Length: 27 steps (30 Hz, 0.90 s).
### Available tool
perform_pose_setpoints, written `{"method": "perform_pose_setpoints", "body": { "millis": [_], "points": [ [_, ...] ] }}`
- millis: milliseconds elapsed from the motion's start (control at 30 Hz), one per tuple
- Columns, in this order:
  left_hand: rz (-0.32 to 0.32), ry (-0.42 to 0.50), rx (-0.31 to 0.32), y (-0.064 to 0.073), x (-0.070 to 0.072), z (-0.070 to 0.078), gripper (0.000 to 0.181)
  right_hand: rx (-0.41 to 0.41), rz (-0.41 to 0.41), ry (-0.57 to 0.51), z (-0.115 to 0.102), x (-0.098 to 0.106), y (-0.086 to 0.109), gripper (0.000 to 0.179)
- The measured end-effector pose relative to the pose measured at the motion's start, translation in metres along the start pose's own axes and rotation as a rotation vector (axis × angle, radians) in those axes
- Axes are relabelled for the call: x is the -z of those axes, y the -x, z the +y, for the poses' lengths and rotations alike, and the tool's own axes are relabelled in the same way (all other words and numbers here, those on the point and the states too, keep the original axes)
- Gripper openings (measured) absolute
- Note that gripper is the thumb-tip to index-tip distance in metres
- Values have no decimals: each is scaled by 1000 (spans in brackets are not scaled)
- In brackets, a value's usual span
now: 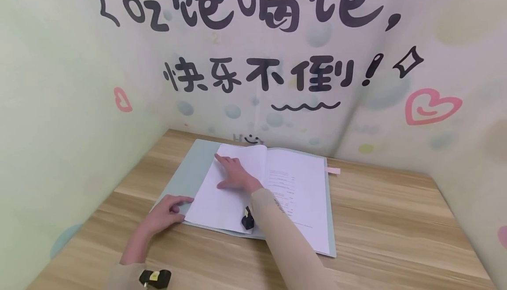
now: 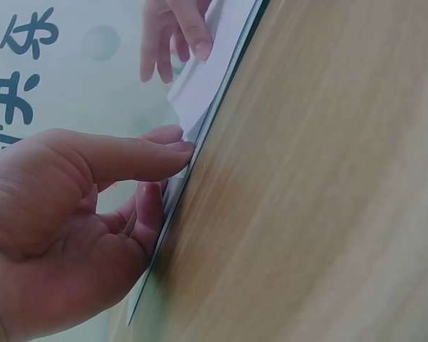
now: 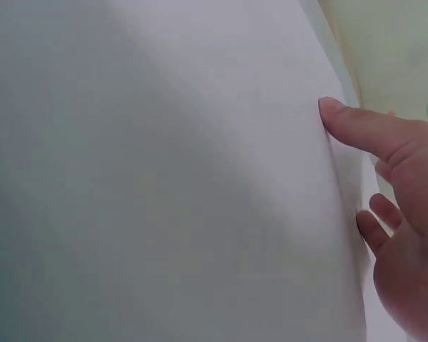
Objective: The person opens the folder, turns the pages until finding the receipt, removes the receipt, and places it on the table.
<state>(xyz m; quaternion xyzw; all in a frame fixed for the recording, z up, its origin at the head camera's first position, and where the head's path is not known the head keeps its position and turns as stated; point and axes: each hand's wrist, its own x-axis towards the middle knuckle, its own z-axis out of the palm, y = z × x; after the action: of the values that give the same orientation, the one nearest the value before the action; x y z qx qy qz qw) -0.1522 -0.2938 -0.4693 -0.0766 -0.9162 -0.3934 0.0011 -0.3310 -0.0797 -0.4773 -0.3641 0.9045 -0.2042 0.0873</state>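
A light blue folder (image 1: pixel 189 173) lies open on the table, holding white sheets. Its left page (image 1: pixel 215 204) is blank, while the right page (image 1: pixel 306 189) bears small printed text. My right hand (image 1: pixel 237 175) rests on the left page with fingers spread towards its upper left edge. In the right wrist view, the thumb (image 3: pixel 342 121) touches the paper's surface. At the lower left corner of that page is my left hand (image 1: pixel 164 214), its thumb and index finger touching the paper edge. The left wrist view shows its other fingers (image 2: pixel 148 210) bent against the folder.
A pink tab (image 1: pixel 332 170) sticks out from the folder's right side. The wooden table (image 1: pixel 396 219) meets a printed wall (image 1: pixel 293 125) just behind the folder. Another wall (image 1: pixel 79 140) borders the table on the left. Black devices (image 1: pixel 156 278) are worn on both wrists.
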Motion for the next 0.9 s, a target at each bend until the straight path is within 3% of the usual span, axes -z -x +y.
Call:
{"method": "perform_pose_setpoints", "body": {
  "millis": [167, 333, 567, 700, 900],
  "points": [
    [-3, 11, -12, 0, -1, 0, 45, -36, 15, 78, -2, 1, 1, 85],
    [-9, 9, -26, -1, -1, -1, 46, -48, 6, 70, -3, 1, 3, 70],
    [-21, -31, 15, -2, -1, 0, 48, -71, -22, 70, -2, -1, 4, 52],
    [-18, -31, 61, -1, -2, 1, 38, -70, -33, 74, -4, -1, 5, 50],
    [-29, 5, 109, 0, -3, 1, 49, -77, -34, 67, -6, -1, 7, 50]
  ]
}}
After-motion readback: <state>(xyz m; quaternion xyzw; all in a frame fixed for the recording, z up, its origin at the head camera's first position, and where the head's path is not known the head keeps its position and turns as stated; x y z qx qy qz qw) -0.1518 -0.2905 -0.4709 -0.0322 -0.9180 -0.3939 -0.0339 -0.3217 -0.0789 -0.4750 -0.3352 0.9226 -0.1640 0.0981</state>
